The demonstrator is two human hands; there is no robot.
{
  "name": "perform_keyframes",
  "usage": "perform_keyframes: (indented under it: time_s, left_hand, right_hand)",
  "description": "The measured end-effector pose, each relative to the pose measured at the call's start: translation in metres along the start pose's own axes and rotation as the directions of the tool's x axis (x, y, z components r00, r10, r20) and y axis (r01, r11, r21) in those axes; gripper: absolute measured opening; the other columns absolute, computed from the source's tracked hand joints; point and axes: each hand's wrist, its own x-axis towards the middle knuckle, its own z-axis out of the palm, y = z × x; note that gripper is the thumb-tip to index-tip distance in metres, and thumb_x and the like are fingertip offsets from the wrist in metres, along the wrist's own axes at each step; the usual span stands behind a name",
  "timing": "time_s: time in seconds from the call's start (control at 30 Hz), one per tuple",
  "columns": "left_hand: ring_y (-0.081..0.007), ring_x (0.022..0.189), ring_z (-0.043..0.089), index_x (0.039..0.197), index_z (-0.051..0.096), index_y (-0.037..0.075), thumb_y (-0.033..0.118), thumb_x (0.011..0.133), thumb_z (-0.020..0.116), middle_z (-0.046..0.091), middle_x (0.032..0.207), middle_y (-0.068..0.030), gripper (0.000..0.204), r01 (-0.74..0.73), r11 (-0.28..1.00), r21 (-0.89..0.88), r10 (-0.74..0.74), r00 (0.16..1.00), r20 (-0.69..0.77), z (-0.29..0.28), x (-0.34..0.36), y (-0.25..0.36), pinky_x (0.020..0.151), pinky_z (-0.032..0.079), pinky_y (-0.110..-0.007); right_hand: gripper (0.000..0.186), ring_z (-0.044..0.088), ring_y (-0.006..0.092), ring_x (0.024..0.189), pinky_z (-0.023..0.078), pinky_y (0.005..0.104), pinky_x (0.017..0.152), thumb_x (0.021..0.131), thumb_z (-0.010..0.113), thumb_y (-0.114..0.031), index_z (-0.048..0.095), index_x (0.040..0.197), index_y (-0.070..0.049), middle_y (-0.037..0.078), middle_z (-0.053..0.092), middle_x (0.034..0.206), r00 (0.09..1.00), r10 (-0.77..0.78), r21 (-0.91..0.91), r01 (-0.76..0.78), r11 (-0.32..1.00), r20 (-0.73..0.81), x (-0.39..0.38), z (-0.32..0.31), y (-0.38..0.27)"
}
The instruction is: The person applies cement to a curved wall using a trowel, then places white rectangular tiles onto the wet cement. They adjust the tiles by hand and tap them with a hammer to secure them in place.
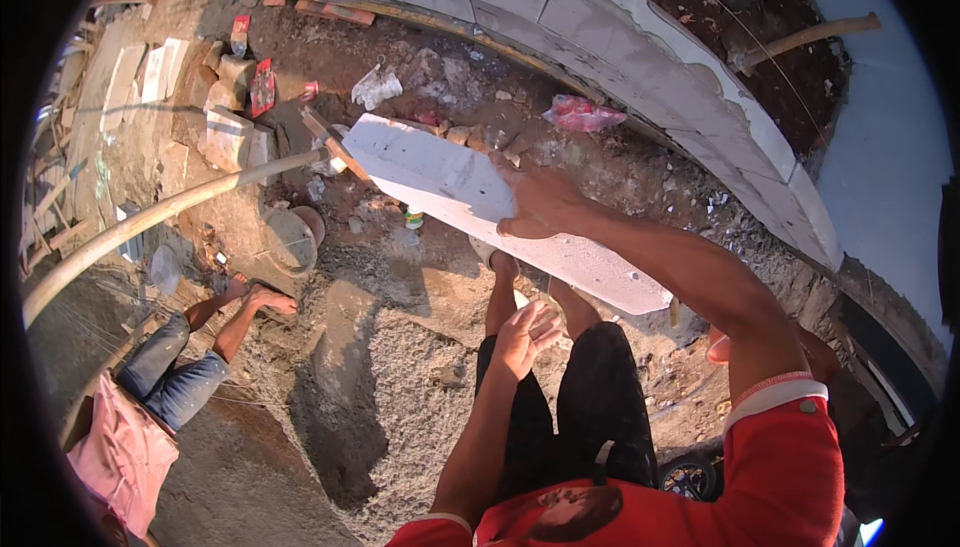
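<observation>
Along the ground's edge by the pale block wall lies a pink plastic bag; farther left, a crumpled white wrapper. A round bucket stands near a barefoot person.

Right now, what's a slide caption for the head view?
Right hand on a long white block, left hand empty, person in pink at picture left.
</observation>
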Motion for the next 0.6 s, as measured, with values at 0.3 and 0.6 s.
perform_keyframes:
  time_s: [0.3, 0.6]
  left_hand:
    - [-0.0315, 0.152, 0.033, 0.162, 0.034, 0.007, 0.069, 0.106, 0.032, 0.041, 0.161, -0.0172, 0.084, -0.609, 0.736, 0.297, 0.658, 0.746, -0.101, -0.155, -0.004, 0.291, 0.126, 0.021, -0.049]
    - [-0.0307, 0.147, 0.042, 0.159, 0.037, 0.003, 0.057, 0.110, 0.035, 0.043, 0.160, -0.0157, 0.072, -0.741, 0.620, 0.258, 0.725, 0.667, 0.173, -0.142, -0.037, 0.308, 0.121, 0.034, -0.044]
  right_hand:
    - [0.113, 0.063, 0.0469, 0.115, 0.053, 0.0531, 0.090, 0.080, 0.080, -0.045, 0.015, 0.168, -0.017, 0.027, 0.051, 0.134, 0.989, -0.126, -0.105, 0.135, 0.985, 0.080, -0.066, 0.009, -0.023]
    - [0.102, 0.065, 0.0423, 0.112, 0.052, 0.0483, 0.099, 0.076, 0.086, -0.033, 0.032, 0.159, -0.011, 0.021, 0.055, 0.142, 0.987, -0.160, -0.159, 0.159, 0.974, 0.008, -0.129, -0.023, -0.059]
